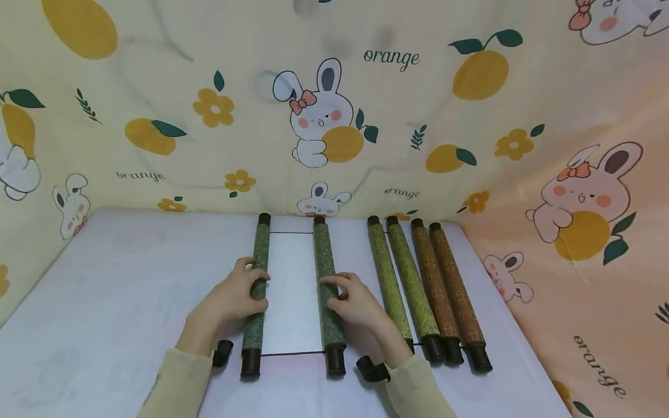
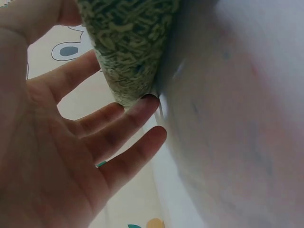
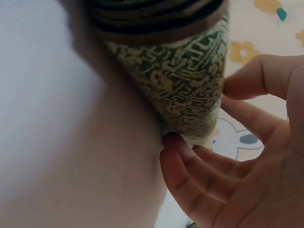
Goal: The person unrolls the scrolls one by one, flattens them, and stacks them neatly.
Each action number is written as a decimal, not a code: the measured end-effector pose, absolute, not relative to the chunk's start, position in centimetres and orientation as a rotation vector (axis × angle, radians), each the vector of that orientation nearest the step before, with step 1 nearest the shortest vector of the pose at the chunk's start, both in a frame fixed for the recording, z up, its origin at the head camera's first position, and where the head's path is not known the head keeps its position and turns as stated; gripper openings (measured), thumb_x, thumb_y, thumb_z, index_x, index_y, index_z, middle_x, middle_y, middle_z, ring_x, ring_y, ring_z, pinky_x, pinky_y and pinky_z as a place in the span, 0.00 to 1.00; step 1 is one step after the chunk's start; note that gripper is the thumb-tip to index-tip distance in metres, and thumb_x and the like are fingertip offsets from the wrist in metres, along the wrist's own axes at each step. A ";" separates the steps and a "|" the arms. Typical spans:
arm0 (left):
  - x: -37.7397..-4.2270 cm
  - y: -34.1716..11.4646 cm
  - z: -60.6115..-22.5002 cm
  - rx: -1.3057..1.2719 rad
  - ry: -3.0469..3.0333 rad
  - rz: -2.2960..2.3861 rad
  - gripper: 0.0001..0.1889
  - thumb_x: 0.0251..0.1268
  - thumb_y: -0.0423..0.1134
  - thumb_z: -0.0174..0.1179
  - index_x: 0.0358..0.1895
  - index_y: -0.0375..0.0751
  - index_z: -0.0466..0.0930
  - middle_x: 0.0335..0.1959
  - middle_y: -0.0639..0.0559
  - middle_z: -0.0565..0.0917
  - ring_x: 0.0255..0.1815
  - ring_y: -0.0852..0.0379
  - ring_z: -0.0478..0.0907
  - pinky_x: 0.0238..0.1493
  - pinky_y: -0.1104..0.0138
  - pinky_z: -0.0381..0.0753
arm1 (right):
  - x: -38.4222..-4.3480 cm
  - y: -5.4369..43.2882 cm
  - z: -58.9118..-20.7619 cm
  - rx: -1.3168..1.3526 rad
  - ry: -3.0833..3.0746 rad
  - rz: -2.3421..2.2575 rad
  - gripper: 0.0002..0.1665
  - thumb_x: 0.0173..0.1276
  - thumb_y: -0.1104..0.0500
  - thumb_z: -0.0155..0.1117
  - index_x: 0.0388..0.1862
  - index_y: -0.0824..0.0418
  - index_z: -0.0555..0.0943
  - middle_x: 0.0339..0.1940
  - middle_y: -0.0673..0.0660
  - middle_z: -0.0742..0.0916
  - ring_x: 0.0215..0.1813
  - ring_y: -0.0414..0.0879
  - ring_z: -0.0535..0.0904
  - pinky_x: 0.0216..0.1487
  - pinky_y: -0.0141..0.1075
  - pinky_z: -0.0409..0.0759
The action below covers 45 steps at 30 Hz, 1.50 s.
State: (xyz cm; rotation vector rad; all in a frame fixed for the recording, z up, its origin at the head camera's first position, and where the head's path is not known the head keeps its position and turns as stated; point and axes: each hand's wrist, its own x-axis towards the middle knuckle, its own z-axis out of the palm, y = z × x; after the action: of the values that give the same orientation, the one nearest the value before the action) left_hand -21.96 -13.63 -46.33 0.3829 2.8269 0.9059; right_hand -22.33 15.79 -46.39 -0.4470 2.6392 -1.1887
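A green patterned scroll lies partly unrolled on the white tabletop, with white paper (image 1: 294, 283) showing between its two rolls. My left hand (image 1: 232, 302) holds the left roll (image 1: 254, 335) near its middle, thumb on the near side and fingers over it. On the other side, my right hand (image 1: 360, 305) holds the right roll (image 1: 323, 253), its thumb and fingers about the outer side. Dark knobs cap both rolls. In the left wrist view, the left hand's fingertips (image 2: 151, 103) reach the roll's underside by the table. Fingertips (image 3: 173, 142) likewise touch the roll's lower edge in the right wrist view.
To the right lie two yellow-green rolls (image 1: 413, 278) and two brown rolls (image 1: 457, 287), side by side with dark end knobs. A printed cloth (image 1: 252, 50) with rabbits and oranges hangs behind the table (image 1: 123, 273) and along its right side.
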 end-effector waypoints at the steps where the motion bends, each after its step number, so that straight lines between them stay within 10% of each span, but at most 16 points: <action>1: -21.8 -13.7 -46.4 0.383 2.829 0.894 0.27 0.63 0.42 0.66 0.66 0.43 0.79 0.80 0.29 0.53 0.68 0.28 0.72 0.56 0.39 0.78 | -22.2 15.8 -46.5 -0.444 2.639 -1.176 0.29 0.72 0.64 0.60 0.72 0.53 0.79 0.77 0.69 0.67 0.30 0.44 0.70 0.33 0.39 0.73; 18: -21.8 -15.4 -47.7 0.463 2.990 0.646 0.34 0.65 0.56 0.69 0.70 0.45 0.73 0.74 0.29 0.65 0.59 0.29 0.78 0.49 0.39 0.81 | -20.7 15.9 -46.8 -0.427 2.771 -1.084 0.36 0.68 0.52 0.75 0.73 0.51 0.75 0.74 0.66 0.73 0.63 0.60 0.78 0.60 0.58 0.78; 25: -21.5 -16.8 -47.4 0.551 2.984 0.613 0.33 0.70 0.49 0.62 0.74 0.40 0.69 0.74 0.27 0.63 0.63 0.28 0.75 0.51 0.40 0.81 | -20.6 16.3 -47.2 -0.405 2.772 -1.104 0.36 0.70 0.54 0.73 0.76 0.53 0.73 0.72 0.66 0.72 0.40 0.44 0.75 0.42 0.43 0.77; 36: -20.9 -18.7 -47.6 0.670 3.007 0.556 0.26 0.72 0.42 0.55 0.72 0.43 0.75 0.75 0.26 0.63 0.60 0.30 0.77 0.49 0.42 0.81 | -20.3 16.7 -47.3 -0.420 2.727 -1.170 0.30 0.74 0.60 0.66 0.74 0.51 0.77 0.73 0.68 0.71 0.38 0.45 0.73 0.37 0.41 0.74; 45: -20.5 -19.7 -47.4 0.627 3.072 0.523 0.30 0.76 0.57 0.59 0.72 0.42 0.73 0.72 0.28 0.68 0.61 0.28 0.77 0.53 0.37 0.79 | -20.2 16.9 -47.4 -0.370 2.718 -1.151 0.26 0.76 0.60 0.59 0.71 0.50 0.80 0.76 0.69 0.68 0.40 0.47 0.72 0.37 0.42 0.71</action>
State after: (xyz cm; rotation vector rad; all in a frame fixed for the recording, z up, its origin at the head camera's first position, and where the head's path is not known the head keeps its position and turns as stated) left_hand -20.49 -19.67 -47.44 0.6269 3.0718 0.5233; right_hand -20.25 16.89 -47.37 -0.3698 2.7181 -1.1505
